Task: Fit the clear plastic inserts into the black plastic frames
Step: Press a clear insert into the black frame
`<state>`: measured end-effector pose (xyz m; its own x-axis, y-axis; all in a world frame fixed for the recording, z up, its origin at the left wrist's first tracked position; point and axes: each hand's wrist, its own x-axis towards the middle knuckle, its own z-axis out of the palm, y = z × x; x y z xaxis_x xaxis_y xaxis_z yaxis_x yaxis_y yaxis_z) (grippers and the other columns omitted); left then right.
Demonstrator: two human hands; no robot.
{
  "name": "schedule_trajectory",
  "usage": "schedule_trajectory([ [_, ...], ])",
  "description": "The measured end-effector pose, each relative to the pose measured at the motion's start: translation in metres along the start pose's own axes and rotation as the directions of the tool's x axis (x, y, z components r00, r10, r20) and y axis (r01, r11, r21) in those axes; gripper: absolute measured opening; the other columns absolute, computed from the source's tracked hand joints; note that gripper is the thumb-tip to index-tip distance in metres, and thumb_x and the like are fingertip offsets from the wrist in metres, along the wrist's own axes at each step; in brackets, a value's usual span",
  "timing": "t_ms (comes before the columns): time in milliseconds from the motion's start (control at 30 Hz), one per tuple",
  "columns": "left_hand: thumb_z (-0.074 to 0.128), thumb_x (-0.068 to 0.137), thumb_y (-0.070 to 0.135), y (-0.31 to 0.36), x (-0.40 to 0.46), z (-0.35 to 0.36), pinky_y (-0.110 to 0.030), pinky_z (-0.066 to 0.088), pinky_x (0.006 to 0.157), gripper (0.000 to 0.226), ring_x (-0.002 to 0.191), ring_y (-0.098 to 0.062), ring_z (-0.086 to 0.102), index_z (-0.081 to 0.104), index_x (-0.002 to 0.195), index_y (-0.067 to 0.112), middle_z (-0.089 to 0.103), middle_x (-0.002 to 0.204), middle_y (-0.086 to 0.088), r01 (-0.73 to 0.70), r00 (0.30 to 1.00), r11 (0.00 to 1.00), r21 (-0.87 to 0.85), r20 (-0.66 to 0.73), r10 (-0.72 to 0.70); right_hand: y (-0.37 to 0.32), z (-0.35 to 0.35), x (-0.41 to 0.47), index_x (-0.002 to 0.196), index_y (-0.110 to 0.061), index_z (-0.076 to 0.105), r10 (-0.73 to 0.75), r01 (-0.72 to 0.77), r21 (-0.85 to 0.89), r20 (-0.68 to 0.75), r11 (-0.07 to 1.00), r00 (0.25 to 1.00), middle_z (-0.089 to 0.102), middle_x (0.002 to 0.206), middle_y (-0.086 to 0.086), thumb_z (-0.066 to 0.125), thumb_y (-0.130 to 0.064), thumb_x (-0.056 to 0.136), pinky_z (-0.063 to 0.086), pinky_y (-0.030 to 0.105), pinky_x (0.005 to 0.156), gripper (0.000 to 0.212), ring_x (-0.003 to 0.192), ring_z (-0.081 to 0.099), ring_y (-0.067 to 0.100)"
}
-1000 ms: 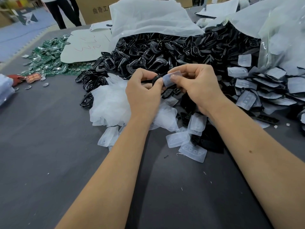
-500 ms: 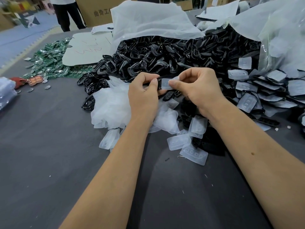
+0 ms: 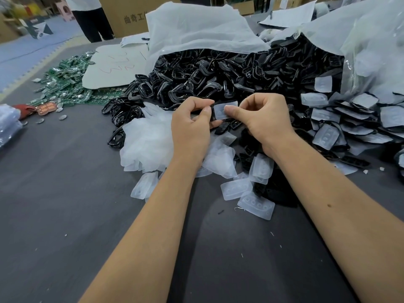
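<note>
Head view: left hand (image 3: 192, 125) pinches a black frame (image 3: 211, 113); right hand (image 3: 260, 119) pinches the clear insert (image 3: 225, 109). Insert lies crosswise, overlapping the frame's right side.

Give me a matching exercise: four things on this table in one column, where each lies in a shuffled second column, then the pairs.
1. circuit boards
2. black frames pile
3. clear insert
4. loose insert with four dimples

A. nearest the camera, on the grey table
B. far left
C. pinched between both hands
D. spilling from the white bag

Pairs: 1-B, 2-D, 3-C, 4-A
</note>
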<state>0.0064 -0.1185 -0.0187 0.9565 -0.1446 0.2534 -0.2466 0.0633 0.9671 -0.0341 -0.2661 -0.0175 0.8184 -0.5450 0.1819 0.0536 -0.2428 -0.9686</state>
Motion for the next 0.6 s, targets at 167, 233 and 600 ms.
schedule_trajectory([
  [167,0.055,0.101,-0.004,-0.002,0.0006,-0.0006,-0.029,0.062,0.077,0.02,0.082,-0.012,0.074,0.071,0.097,0.007,0.07,0.097,-0.008,-0.017,1.0,1.0,-0.006,0.022,0.017,-0.0026,0.0029,-0.0023,0.06,-0.02,0.067,0.038,-0.038,0.018,-0.01,0.999,0.999,0.059,0.055,-0.009,0.094,-0.035,0.074,0.042,0.02,0.048,0.034,0.049,0.048,0.007],
  [233,0.056,0.101,-0.005,-0.0025,0.0011,-0.0008,-0.03,0.062,0.077,0.021,0.082,-0.013,0.074,0.071,0.096,0.008,0.071,0.094,-0.005,-0.023,0.999,1.0,-0.002,0.024,0.023,-0.0038,0.003,-0.003,0.061,-0.019,0.067,0.044,-0.044,0.008,-0.008,0.999,0.999,0.059,0.055,-0.009,0.094,-0.034,0.073,0.042,0.02,0.048,0.033,0.049,0.048,0.006],
  [600,0.056,0.1,-0.002,-0.004,0.0015,-0.0009,-0.027,0.061,0.074,0.021,0.079,-0.008,0.072,0.073,0.097,0.01,0.073,0.082,0.015,-0.046,0.998,0.998,0.046,0.044,0.044,-0.0075,0.0049,-0.0087,0.065,-0.011,0.064,0.077,-0.077,0.055,0.002,0.996,0.997,0.073,0.064,0.007,0.091,-0.023,0.08,0.049,0.023,0.046,0.032,0.055,0.07,0.017],
])
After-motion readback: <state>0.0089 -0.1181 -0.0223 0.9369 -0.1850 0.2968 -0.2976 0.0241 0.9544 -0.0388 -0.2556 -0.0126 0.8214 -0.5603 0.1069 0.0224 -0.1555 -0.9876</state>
